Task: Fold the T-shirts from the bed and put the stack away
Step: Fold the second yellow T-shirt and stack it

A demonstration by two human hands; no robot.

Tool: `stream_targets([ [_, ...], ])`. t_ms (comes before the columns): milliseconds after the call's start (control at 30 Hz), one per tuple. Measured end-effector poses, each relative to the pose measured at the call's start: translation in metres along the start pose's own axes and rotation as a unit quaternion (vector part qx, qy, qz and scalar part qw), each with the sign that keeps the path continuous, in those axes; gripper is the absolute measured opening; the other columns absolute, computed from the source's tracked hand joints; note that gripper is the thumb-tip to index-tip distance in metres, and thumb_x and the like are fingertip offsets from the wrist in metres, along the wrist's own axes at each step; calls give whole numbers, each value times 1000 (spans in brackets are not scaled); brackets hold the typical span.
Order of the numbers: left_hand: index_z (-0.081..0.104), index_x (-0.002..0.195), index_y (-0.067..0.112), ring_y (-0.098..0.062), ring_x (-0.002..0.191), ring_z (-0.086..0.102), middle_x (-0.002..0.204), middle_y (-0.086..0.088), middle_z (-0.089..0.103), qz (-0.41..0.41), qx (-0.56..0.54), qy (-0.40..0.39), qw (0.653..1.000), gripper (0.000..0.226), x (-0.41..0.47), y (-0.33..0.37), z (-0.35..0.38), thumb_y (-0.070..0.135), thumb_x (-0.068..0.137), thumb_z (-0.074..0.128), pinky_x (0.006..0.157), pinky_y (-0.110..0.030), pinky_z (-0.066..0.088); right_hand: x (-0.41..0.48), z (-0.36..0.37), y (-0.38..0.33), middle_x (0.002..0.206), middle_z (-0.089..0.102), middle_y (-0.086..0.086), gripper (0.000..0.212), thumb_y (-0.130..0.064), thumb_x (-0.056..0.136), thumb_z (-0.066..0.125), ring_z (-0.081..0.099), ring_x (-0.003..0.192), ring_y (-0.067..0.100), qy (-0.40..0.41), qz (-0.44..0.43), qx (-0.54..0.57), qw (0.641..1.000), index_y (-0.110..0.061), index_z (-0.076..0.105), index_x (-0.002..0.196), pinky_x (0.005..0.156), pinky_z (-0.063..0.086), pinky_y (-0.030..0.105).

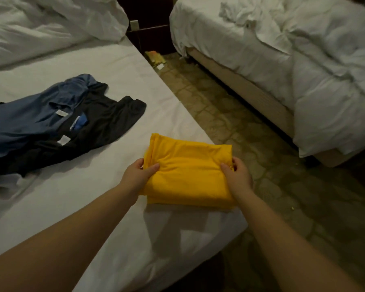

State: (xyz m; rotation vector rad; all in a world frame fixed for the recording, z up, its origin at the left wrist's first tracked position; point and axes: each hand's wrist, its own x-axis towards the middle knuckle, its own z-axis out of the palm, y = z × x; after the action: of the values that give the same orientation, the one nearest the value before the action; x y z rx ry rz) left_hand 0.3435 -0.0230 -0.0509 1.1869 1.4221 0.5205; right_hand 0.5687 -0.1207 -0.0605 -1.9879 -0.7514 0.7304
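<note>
A folded yellow T-shirt [188, 173] lies near the right corner of the white bed [118, 66]. My left hand [138, 174] grips its left edge, thumb on top. My right hand [237, 175] grips its right edge the same way. Further left on the sheet lie unfolded shirts: a blue T-shirt [27, 121] overlapping a black T-shirt [105, 121], both spread flat with white labels showing.
A rumpled white duvet [51, 22] is bunched at the head of the bed. A second bed [293, 66] with crumpled white bedding stands to the right across a patterned floor aisle [230, 123]. A dark nightstand [150, 28] and a yellow packet [155, 56] sit between them.
</note>
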Motion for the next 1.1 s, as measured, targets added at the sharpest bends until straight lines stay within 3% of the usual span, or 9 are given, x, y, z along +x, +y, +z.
stream_targets([
  [133, 51, 128, 11, -30, 107, 54, 124, -14, 58, 55, 56, 53, 996, 48, -1, -20, 13, 39, 89, 57, 87, -40, 45, -4, 13, 20, 131, 52, 13, 45, -28, 93, 55, 48, 119, 29, 21, 17, -22, 999, -9, 46, 133, 79, 30, 23],
  [267, 51, 125, 13, -28, 105, 54, 121, -11, 59, 77, 104, 85, 988, 46, -3, -19, 16, 43, 90, 53, 79, -32, 39, -5, 14, 17, 131, 50, 15, 48, -35, 94, 51, 47, 117, 32, 27, 9, -92, 995, -9, 42, 134, 83, 34, 30],
  [367, 45, 129, 15, -29, 106, 54, 124, -11, 55, 57, 123, 90, 987, 53, -13, -20, 7, 49, 89, 51, 79, -33, 42, -12, 11, 6, 134, 44, 17, 46, -34, 93, 51, 40, 121, 34, 87, -49, -224, 970, -13, 43, 134, 96, 33, 40],
  [467, 44, 128, 18, -25, 103, 55, 117, -8, 54, 86, 153, 119, 977, 52, -33, -17, -11, 50, 88, 51, 82, -36, 48, -28, 19, -19, 127, 48, 18, 41, -31, 89, 52, 41, 117, 38, 141, -153, -297, 932, -14, 52, 126, 96, 30, 48],
  [633, 48, 125, 20, -20, 105, 50, 114, -5, 54, 188, 196, 193, 943, 41, -74, 0, -66, 42, 91, 52, 84, -32, 43, -66, 65, -84, 115, 57, 12, 38, -37, 87, 42, 48, 111, 37, 106, -273, -304, 907, -19, 60, 115, 92, 35, 52],
  [733, 51, 123, 21, -21, 106, 48, 113, -5, 55, 218, 242, 234, 916, 36, -89, -2, -112, 40, 92, 50, 83, -30, 40, -91, 104, -117, 120, 55, 7, 29, -34, 94, 44, 44, 117, 30, 66, -310, -311, 896, -25, 58, 118, 96, 32, 48],
  [933, 51, 124, 22, -30, 106, 48, 112, -8, 56, 184, 323, 300, 879, 37, -95, -28, -210, 42, 93, 48, 87, -40, 43, -130, 191, -163, 132, 49, 0, 32, -37, 97, 41, 37, 125, 23, 2, -336, -338, 879, -30, 50, 127, 103, 26, 41],
  [1100, 52, 121, 23, -34, 106, 48, 111, -10, 55, 129, 356, 330, 865, 36, -82, -59, -279, 43, 92, 49, 86, -41, 42, -132, 261, -180, 125, 52, -1, 30, -35, 97, 43, 38, 121, 24, -41, -385, -348, 854, -29, 53, 125, 98, 24, 38],
])
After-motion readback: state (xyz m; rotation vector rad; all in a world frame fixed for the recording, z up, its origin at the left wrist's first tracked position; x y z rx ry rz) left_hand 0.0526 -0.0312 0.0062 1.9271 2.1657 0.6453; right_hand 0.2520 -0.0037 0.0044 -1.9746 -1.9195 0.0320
